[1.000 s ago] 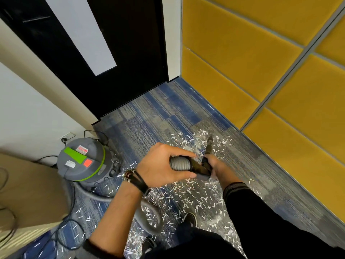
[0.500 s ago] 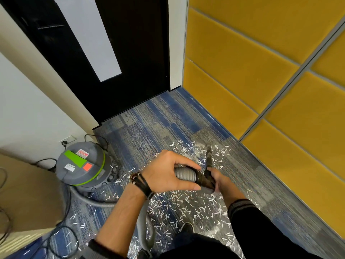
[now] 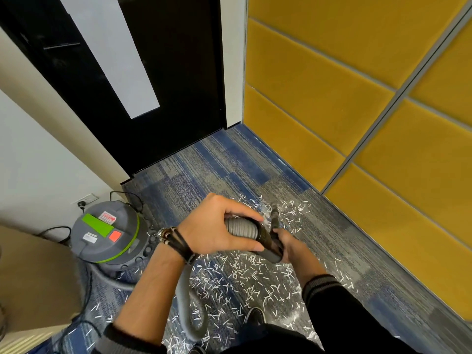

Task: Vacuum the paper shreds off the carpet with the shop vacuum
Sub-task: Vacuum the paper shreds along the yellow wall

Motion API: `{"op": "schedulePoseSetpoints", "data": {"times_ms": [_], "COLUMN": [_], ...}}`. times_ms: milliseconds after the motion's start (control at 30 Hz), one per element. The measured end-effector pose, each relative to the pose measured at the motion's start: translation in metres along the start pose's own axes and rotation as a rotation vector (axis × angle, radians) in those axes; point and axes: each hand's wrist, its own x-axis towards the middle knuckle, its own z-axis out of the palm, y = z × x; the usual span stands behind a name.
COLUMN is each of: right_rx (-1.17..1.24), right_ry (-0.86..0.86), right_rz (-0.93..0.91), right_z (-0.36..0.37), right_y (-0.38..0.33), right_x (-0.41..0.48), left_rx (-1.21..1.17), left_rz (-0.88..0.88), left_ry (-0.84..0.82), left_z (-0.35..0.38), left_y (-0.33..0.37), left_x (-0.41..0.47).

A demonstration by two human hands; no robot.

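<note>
1. The left grip point(image 3: 214, 226), at the centre of the frame, is clenched round the grey ribbed hose point(image 3: 241, 227), fingers over the top and thumb underneath.
2. The right grip point(image 3: 291, 245), just to its right, grasps the dark nozzle point(image 3: 265, 236) from below, where it joins the hose. The nozzle's thin tip points away, toward the upper edge of the shreds; I cannot tell whether it touches the floor.
3. From the left grip the hose droops to the bottom centre, loops, and runs left to the shop vacuum point(image 3: 107, 233), a grey drum with a green band standing at centre left beside the white wall.
4. White paper shreds point(image 3: 245, 277) lie scattered on the blue-grey carpet point(image 3: 204, 169), around and below both hands.
5. A black door point(image 3: 178, 72) fills the upper centre, yellow panels point(image 3: 332, 85) the right, and a tan box point(image 3: 33, 277) the lower left.
</note>
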Motion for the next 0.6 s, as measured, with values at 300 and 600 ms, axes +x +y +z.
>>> {"op": "schedulePoseSetpoints", "data": {"times_ms": [300,600], "right_rx": [-0.091,-0.041], "right_ry": [-0.051,-0.016], "right_rz": [-0.111,-0.049], "right_z": [-0.010,-0.030], "right_y": [-0.028,-0.001], "right_x": [0.000,0.003], "left_rx": [0.169,0.044], "left_rz": [0.136,0.098], "left_ry": [0.062,-0.031], "left_z": [0.002,0.021], "left_y": [0.014,0.012], "left_x": [0.001,0.024]}}
